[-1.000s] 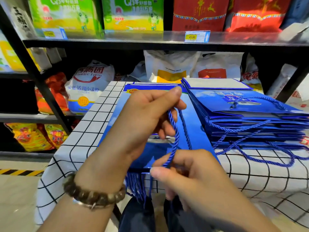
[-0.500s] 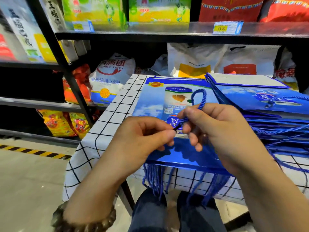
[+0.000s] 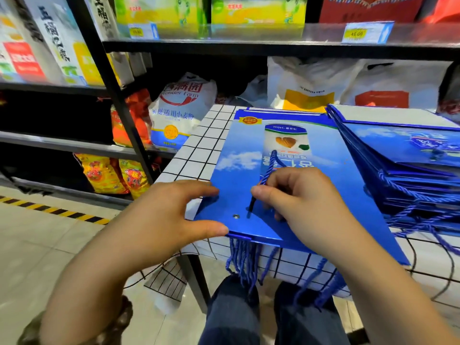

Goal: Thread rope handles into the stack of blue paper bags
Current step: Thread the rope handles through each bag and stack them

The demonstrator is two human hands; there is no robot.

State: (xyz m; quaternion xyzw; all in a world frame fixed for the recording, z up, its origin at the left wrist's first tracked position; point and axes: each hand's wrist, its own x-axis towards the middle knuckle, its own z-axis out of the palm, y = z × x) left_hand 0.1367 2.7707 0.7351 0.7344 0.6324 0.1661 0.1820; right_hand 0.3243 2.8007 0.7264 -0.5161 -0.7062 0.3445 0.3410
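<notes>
Head view, looking down on a table under a white grid-pattern cloth (image 3: 199,150). A flat blue paper bag (image 3: 249,175) lies on top of a low pile at the table's near edge, its printed face up. The right hand (image 3: 293,195) pinches a blue rope handle (image 3: 270,168) between thumb and curled fingers just above its dark tip; the tip points down at the bag face, just beside a metal eyelet (image 3: 235,216) near the bag's near left corner. Whether the tip touches the paper cannot be told. The rope's free length loops up and away over the print. The left hand (image 3: 169,220) is spread and relaxed, thumb against the bag's near edge and forefinger at its left edge, grasping nothing. A bundle of blue ropes (image 3: 242,257) hangs off the table edge below the bag. To the right, a stack of blue paper bags (image 3: 410,155) with handles fitted leans on the table. Behind, a flour sack (image 3: 181,110) sits on a black shelf
</notes>
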